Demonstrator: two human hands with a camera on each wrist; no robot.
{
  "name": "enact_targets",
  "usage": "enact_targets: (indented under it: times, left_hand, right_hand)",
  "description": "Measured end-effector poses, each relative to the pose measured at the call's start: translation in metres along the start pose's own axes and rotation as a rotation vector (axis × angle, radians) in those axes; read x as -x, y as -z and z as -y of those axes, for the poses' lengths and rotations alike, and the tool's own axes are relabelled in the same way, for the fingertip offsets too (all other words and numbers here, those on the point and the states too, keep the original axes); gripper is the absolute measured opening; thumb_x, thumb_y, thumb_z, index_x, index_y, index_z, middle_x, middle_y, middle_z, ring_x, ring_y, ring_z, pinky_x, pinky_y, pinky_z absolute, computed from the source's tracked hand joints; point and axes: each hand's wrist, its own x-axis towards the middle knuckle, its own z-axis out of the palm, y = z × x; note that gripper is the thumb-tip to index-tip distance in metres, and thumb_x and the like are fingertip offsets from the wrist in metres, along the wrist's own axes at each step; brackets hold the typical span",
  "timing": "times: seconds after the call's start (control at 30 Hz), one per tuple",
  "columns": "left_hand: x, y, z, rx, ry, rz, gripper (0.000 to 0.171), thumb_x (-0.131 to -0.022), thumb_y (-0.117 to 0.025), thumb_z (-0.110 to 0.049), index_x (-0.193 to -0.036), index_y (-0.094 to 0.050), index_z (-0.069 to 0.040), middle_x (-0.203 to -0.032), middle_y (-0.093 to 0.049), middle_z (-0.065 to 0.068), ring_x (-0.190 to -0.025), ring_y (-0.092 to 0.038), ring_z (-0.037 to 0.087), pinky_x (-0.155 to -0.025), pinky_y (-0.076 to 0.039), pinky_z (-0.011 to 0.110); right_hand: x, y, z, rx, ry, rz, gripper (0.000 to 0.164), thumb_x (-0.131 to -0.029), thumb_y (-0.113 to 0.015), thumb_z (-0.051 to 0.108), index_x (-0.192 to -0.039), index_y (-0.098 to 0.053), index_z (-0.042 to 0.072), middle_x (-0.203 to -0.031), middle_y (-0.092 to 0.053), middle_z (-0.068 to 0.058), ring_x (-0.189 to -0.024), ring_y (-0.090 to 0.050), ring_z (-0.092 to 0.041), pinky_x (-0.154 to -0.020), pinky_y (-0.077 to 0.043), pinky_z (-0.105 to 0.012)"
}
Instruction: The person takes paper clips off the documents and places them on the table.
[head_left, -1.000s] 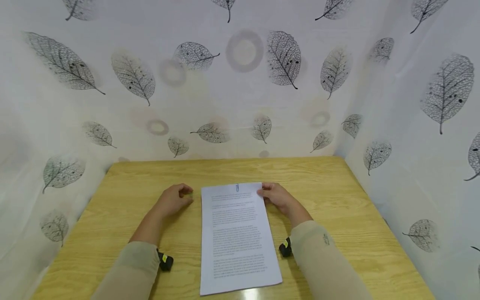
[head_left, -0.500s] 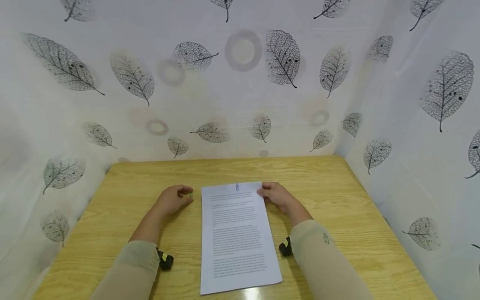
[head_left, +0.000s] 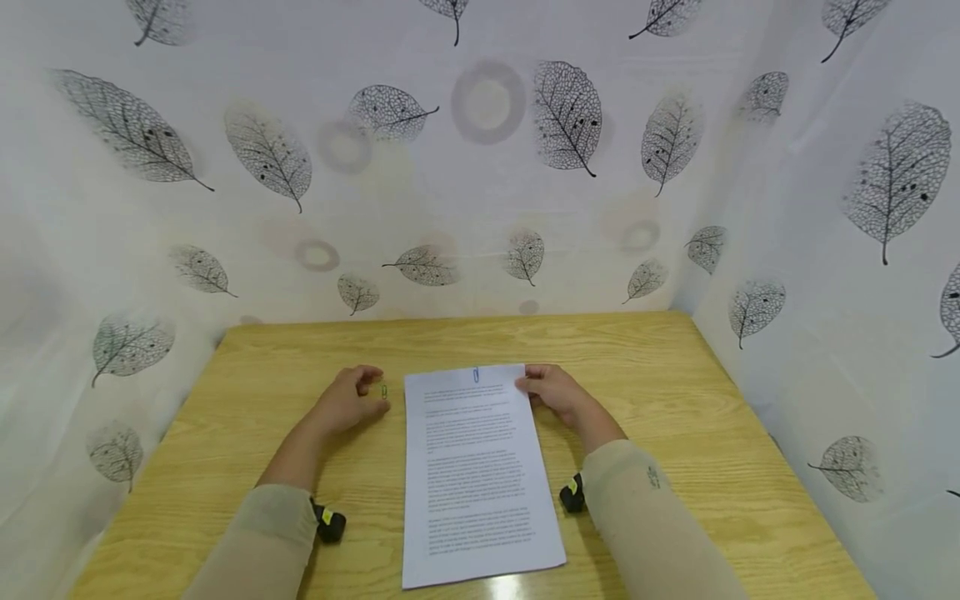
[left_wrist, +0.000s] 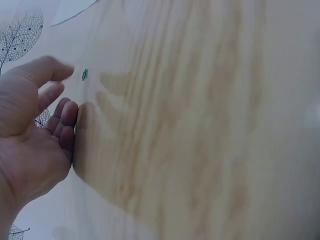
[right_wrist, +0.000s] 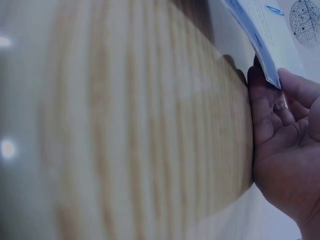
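A stack of printed white paper sheets (head_left: 480, 492) lies on the table, with a blue paper clip (head_left: 476, 375) on its top edge. My right hand (head_left: 561, 400) pinches the stack's top right corner, thumb above and fingers beneath; the right wrist view shows this corner (right_wrist: 272, 75) bent up off the wood. Left of the stack, a small green paper clip (head_left: 385, 391) lies on the table. My left hand (head_left: 347, 402) rests beside it, thumb and index finger parted around it. In the left wrist view the green clip (left_wrist: 85, 74) shows just past the fingertips, with a gap between.
The wooden table (head_left: 645, 367) reaches back to a white curtain (head_left: 420, 192) printed with leaves, which also hangs at both sides. Each wrist carries a small black camera, one by the left sleeve (head_left: 270, 525) and one by the right sleeve (head_left: 645, 508).
The left thumb and index finger have spread slightly farther apart, and the green paper clip shows more plainly between them. The right hand and the paper stack have stayed in place.
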Motion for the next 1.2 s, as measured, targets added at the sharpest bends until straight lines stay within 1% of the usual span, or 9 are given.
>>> enact_targets:
  times: [0.1, 0.2, 0.3, 0.4, 0.57, 0.63, 0.73, 1.03, 1.2]
  left_hand:
    - [-0.001, -0.002, -0.002, 0.010, -0.004, -0.045, 0.055, -0.103, -0.061, -0.013, -0.155, -0.048, -0.002, -0.155, -0.047, 0.026, -0.131, -0.053, 0.038, -0.111, -0.049, 0.050]
    - [-0.001, -0.005, -0.007, 0.022, -0.003, -0.108, 0.050, -0.103, -0.052, -0.007, -0.152, -0.051, -0.001, -0.154, -0.050, 0.026, -0.132, -0.055, 0.038, -0.111, -0.051, 0.050]
    - [-0.001, -0.009, -0.019, 0.021, -0.028, -0.160, 0.044, -0.105, -0.050, -0.006, -0.149, -0.055, -0.003, -0.153, -0.053, 0.023, -0.136, -0.055, 0.040, -0.115, -0.051, 0.055]
    - [-0.002, -0.013, -0.038, 0.017, -0.060, -0.182, 0.042, -0.106, -0.051, -0.006, -0.147, -0.057, -0.006, -0.153, -0.055, 0.019, -0.139, -0.054, 0.039, -0.116, -0.050, 0.058]
    - [-0.004, -0.025, -0.072, 0.001, -0.116, -0.179, 0.042, -0.105, -0.051, -0.006, -0.146, -0.059, -0.009, -0.152, -0.057, 0.014, -0.141, -0.054, 0.037, -0.117, -0.049, 0.058]
    - [-0.005, -0.031, -0.083, -0.013, -0.144, -0.170, 0.042, -0.105, -0.051, -0.006, -0.146, -0.059, -0.008, -0.152, -0.058, 0.013, -0.141, -0.054, 0.037, -0.118, -0.049, 0.058]
    - [-0.007, -0.040, -0.096, -0.023, -0.157, -0.167, 0.042, -0.103, -0.054, -0.005, -0.144, -0.061, -0.009, -0.150, -0.060, 0.012, -0.140, -0.056, 0.036, -0.118, -0.050, 0.056]
    - [-0.015, -0.068, -0.121, -0.106, -0.159, -0.146, 0.041, -0.103, -0.058, -0.006, -0.143, -0.062, -0.006, -0.146, -0.065, 0.012, -0.140, -0.059, 0.034, -0.118, -0.051, 0.051]
    - [-0.021, -0.081, -0.125, -0.169, -0.148, -0.135, 0.041, -0.102, -0.060, -0.010, -0.144, -0.062, -0.006, -0.143, -0.068, 0.012, -0.139, -0.061, 0.035, -0.118, -0.051, 0.053]
  right_hand:
    - [-0.001, 0.001, 0.000, 0.001, -0.004, -0.003, 0.046, -0.110, -0.061, 0.011, -0.151, -0.056, -0.008, -0.143, -0.067, -0.028, -0.096, -0.071, -0.013, -0.084, -0.059, -0.024]
    - [-0.001, 0.001, -0.001, -0.001, -0.011, -0.002, 0.048, -0.110, -0.060, 0.011, -0.154, -0.053, -0.008, -0.146, -0.065, -0.028, -0.097, -0.071, -0.013, -0.085, -0.059, -0.023]
    - [-0.001, 0.001, -0.001, 0.001, -0.005, 0.000, 0.049, -0.110, -0.060, 0.012, -0.155, -0.052, -0.008, -0.148, -0.064, -0.029, -0.098, -0.071, -0.013, -0.086, -0.059, -0.024]
    - [-0.002, 0.001, -0.001, 0.000, -0.002, 0.000, 0.051, -0.110, -0.061, 0.013, -0.156, -0.050, -0.007, -0.148, -0.063, -0.029, -0.098, -0.071, -0.013, -0.086, -0.059, -0.024]
    - [-0.002, 0.002, -0.001, 0.000, -0.010, -0.002, 0.052, -0.111, -0.060, 0.013, -0.157, -0.049, -0.007, -0.150, -0.063, -0.028, -0.099, -0.071, -0.013, -0.087, -0.059, -0.023]
    - [-0.002, 0.001, -0.001, 0.000, -0.014, -0.008, 0.053, -0.110, -0.061, 0.013, -0.158, -0.048, -0.007, -0.151, -0.062, -0.028, -0.101, -0.071, -0.013, -0.087, -0.059, -0.023]
    - [-0.001, 0.001, -0.001, 0.000, -0.018, -0.012, 0.054, -0.110, -0.061, 0.013, -0.158, -0.047, -0.008, -0.151, -0.061, -0.028, -0.103, -0.071, -0.015, -0.088, -0.059, -0.024]
    - [-0.001, 0.002, -0.002, 0.000, -0.015, -0.005, 0.049, -0.111, -0.061, 0.014, -0.155, -0.053, -0.006, -0.148, -0.063, -0.027, -0.103, -0.071, -0.015, -0.089, -0.059, -0.025]
    - [-0.001, 0.002, -0.003, -0.007, -0.006, 0.006, 0.051, -0.111, -0.060, 0.013, -0.156, -0.050, -0.006, -0.149, -0.062, -0.027, -0.102, -0.071, -0.015, -0.088, -0.059, -0.025]
